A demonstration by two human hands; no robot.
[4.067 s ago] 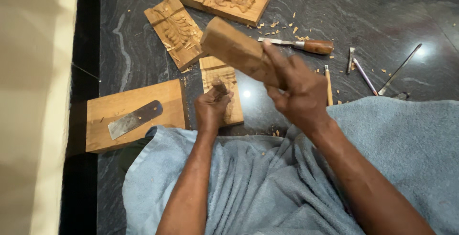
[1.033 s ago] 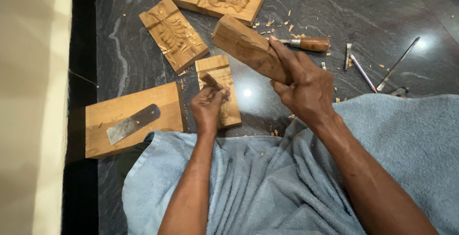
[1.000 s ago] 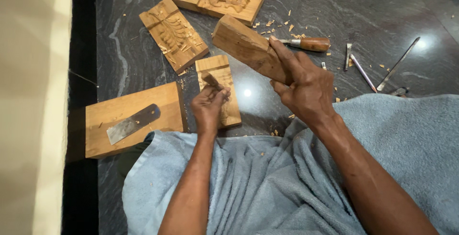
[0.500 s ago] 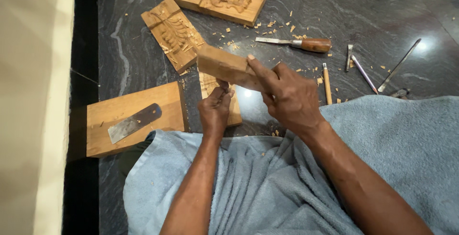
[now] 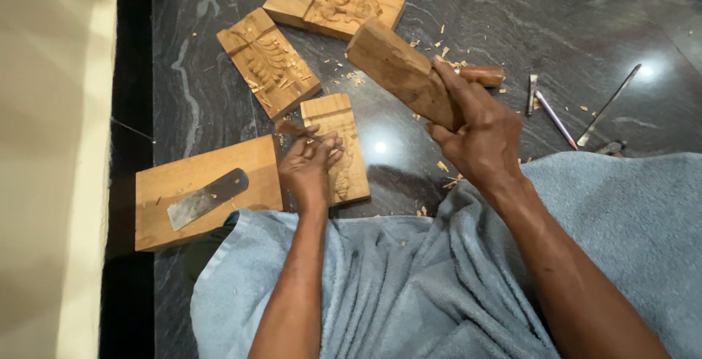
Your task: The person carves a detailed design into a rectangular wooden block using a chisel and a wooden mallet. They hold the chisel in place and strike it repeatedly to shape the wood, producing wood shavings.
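My right hand (image 5: 479,129) grips a thick wooden mallet block (image 5: 398,70), raised and tilted above the dark stone floor. My left hand (image 5: 308,165) holds a thin chisel (image 5: 296,131) with its tip set against a small carved wooden panel (image 5: 340,143) lying flat on the floor. The mallet sits up and to the right of the chisel, apart from it.
Two more carved wooden panels (image 5: 267,61) (image 5: 334,4) lie farther away. A plain wooden block (image 5: 201,191) with a flat metal blade (image 5: 205,197) on it rests at the left. A wooden-handled chisel (image 5: 479,74) and thin metal tools (image 5: 556,107) lie at right. A blue-grey towel (image 5: 409,278) covers my lap. Wood chips are scattered about.
The mallet came down onto the chisel half a second ago and has now risen back up to the right. My left hand and the chisel stay on the small panel.
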